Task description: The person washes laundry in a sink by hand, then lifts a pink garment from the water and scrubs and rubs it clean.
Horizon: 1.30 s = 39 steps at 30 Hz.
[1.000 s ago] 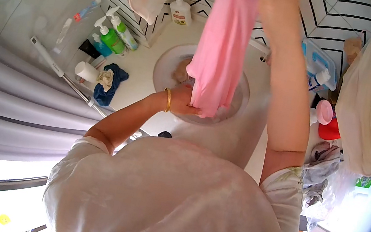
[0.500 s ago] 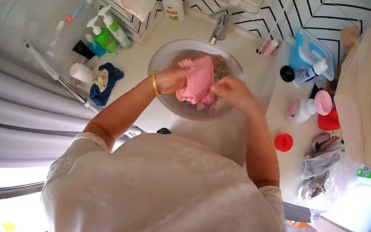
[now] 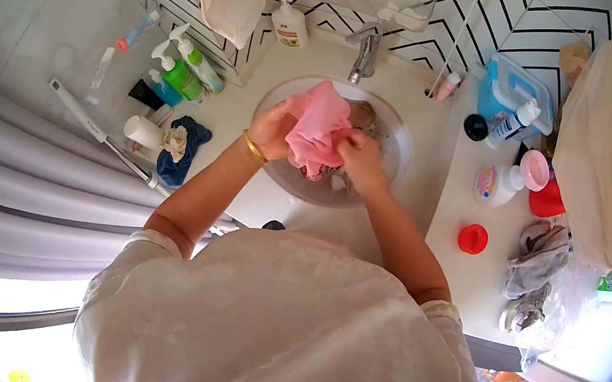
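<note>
A pink cloth (image 3: 321, 118) is held up over the round sink basin (image 3: 399, 166), bunched at its lower end. My left hand (image 3: 273, 130), with a gold bangle at the wrist, grips the cloth along its left side. On the right, my right hand (image 3: 361, 160) pinches the cloth's edge with curled fingers. Below and behind it, brownish wet fabric (image 3: 364, 117) lies in the basin, partly hidden by the cloth and my hands. The metal faucet (image 3: 364, 54) stands just behind the basin.
Left of the basin are green pump bottles (image 3: 181, 77), a white cup (image 3: 142, 131) and a dark blue cloth (image 3: 183, 150). On the right stand a white bottle (image 3: 496, 185), a red cap (image 3: 473, 238), a blue box (image 3: 518, 93) and grey shoes (image 3: 525, 310). A white dispenser (image 3: 291, 26) sits behind.
My right hand has come in and closed on the pink cloth's right side. The cloth is raised and more spread at its top. The whole view has shifted slightly.
</note>
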Motion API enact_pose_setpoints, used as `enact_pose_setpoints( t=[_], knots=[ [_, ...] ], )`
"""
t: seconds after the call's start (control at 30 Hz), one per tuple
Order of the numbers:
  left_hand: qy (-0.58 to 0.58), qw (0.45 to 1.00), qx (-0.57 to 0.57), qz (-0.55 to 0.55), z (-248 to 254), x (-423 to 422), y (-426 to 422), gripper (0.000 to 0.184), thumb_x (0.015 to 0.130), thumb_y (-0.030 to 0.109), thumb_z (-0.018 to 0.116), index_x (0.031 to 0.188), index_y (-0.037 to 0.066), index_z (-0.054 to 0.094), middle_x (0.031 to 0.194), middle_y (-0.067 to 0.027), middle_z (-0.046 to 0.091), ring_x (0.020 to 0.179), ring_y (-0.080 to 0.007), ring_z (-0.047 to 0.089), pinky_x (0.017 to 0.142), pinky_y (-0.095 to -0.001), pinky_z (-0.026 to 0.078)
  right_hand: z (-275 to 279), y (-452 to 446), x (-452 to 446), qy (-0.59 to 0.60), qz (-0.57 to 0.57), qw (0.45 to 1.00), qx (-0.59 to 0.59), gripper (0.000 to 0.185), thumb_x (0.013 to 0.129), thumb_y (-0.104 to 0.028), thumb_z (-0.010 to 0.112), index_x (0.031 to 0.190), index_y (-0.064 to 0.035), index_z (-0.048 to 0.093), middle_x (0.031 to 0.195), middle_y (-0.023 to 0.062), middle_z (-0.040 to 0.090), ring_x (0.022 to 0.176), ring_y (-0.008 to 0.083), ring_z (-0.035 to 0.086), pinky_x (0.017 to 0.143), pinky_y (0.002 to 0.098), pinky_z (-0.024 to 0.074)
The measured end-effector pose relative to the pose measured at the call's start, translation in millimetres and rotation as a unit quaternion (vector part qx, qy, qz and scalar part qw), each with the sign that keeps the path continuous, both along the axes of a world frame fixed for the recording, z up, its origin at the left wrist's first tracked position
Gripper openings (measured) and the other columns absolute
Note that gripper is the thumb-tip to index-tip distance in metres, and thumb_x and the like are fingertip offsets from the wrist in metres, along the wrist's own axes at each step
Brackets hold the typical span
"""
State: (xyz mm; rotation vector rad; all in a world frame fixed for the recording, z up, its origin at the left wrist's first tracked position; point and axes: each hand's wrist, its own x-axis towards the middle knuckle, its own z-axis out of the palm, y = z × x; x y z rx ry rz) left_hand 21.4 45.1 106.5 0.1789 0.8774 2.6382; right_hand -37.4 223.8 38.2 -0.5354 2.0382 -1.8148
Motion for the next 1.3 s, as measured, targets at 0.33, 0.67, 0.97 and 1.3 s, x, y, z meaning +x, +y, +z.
enact_pose_setpoints(
  t=[0.33, 0.67, 0.97, 1.3],
  knots=[
    [-0.030, 0.997, -0.019, -0.065, -25, 13, 28, 0.071, 0.080, 0.047, 0.055, 0.132, 0.009, 0.028, 0.130, -0.0124, 0.038, 0.120, -0.0282, 0.038, 0.098, -0.0453, 0.031, -122, -47, -33, 0.217, 0.117, 0.969, 0.016, 0.032, 0.063, -0.019, 0.063, 0.093, -0.0115, 0.059, 0.084, 0.0060, 0.058, 0.083, 0.0242, 0.055, 0.077, 0.0365, 0.0410],
    [-0.039, 0.993, -0.051, -0.102, -12, 13, 38, 0.066, 0.078, 0.040, 0.061, 0.129, 0.008, 0.033, 0.124, -0.0103, 0.044, 0.114, -0.0253, 0.043, 0.096, -0.0419, 0.034, -32, -18, -21, 0.176, 0.244, 0.953, 0.041, 0.043, 0.071, -0.032, 0.060, 0.109, -0.0119, 0.053, 0.099, 0.0054, 0.057, 0.089, 0.0216, 0.056, 0.076, 0.0347, 0.0429],
    [0.020, 0.988, -0.139, 0.070, -2, -10, 1, 0.048, 0.084, 0.026, 0.056, 0.125, 0.009, 0.039, 0.122, -0.0062, 0.047, 0.112, -0.0191, 0.046, 0.094, -0.0384, 0.038, -12, 21, -16, -0.128, 0.068, 0.988, -0.061, 0.030, 0.079, -0.019, 0.060, 0.106, -0.0061, 0.057, 0.089, 0.0036, 0.061, 0.075, 0.0126, 0.057, 0.065, 0.0274, 0.0471],
    [-0.018, 0.982, -0.150, 0.111, 31, 0, -32, 0.056, 0.086, 0.043, 0.047, 0.129, 0.010, 0.037, 0.126, -0.0078, 0.045, 0.114, -0.0221, 0.046, 0.093, -0.0387, 0.039, 131, 83, -37, 0.154, -0.120, 0.968, -0.159, 0.012, 0.078, -0.001, 0.058, 0.089, -0.0030, 0.059, 0.074, -0.0012, 0.054, 0.067, 0.0069, 0.048, 0.064, 0.0209, 0.0407]
  ],
)
